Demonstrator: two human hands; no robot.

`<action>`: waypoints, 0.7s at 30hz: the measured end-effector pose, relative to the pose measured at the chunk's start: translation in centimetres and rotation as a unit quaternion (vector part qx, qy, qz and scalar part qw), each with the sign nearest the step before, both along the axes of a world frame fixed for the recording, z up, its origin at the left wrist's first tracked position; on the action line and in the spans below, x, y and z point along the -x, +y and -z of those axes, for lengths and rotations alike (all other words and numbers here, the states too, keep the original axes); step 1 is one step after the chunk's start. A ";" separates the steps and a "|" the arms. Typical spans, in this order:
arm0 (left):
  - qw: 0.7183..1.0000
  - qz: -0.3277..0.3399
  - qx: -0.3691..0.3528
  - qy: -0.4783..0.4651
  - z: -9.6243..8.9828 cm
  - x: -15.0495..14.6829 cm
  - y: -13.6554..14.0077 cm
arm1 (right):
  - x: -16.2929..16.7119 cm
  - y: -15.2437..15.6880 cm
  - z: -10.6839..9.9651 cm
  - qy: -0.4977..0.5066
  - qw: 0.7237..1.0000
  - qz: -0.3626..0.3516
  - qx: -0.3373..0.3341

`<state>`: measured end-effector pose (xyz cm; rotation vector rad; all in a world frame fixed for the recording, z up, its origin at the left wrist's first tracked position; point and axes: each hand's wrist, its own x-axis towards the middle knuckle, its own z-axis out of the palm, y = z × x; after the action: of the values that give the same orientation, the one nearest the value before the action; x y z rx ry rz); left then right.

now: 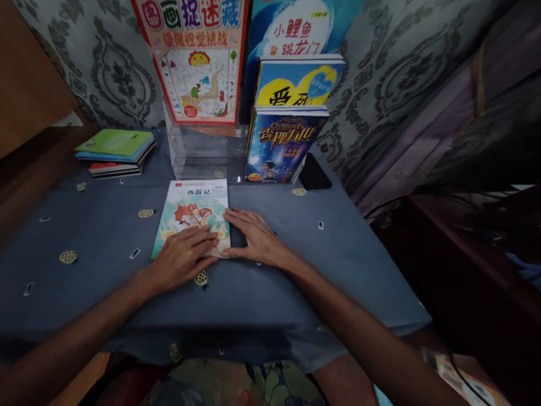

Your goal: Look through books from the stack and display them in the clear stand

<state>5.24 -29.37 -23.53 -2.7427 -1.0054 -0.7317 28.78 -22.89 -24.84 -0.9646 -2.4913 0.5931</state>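
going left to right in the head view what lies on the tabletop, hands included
Stack of books → teal-and-white book lying flat → right hand at that book's right edge → flat black object.

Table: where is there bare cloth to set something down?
Bare cloth lies left of the flat book, in front of the stacked books, and right of the right hand, in front of the phone. The back is crowded with standing books.

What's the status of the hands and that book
Left hand on book, right hand at its right edge. Closed book flat on table. Clear rack just beyond.
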 end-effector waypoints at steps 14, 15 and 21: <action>0.992 -0.059 -0.025 0.112 0.1 4.2 -3.6 | -0.2 0.1 0.2 -0.028 0.999 -0.014 -0.006; 0.992 -0.066 -0.026 0.102 0.0 5.0 -3.8 | -0.2 0.0 0.2 -0.033 0.999 -0.013 -0.005; 0.995 -0.093 -0.012 0.030 -0.3 7.5 -5.0 | -0.2 0.1 0.3 -0.036 0.999 -0.011 -0.003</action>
<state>-2.27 -34.38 -23.22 -2.5885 -1.2103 -0.6235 28.97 -22.83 -25.10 -0.9732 -2.5685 0.5659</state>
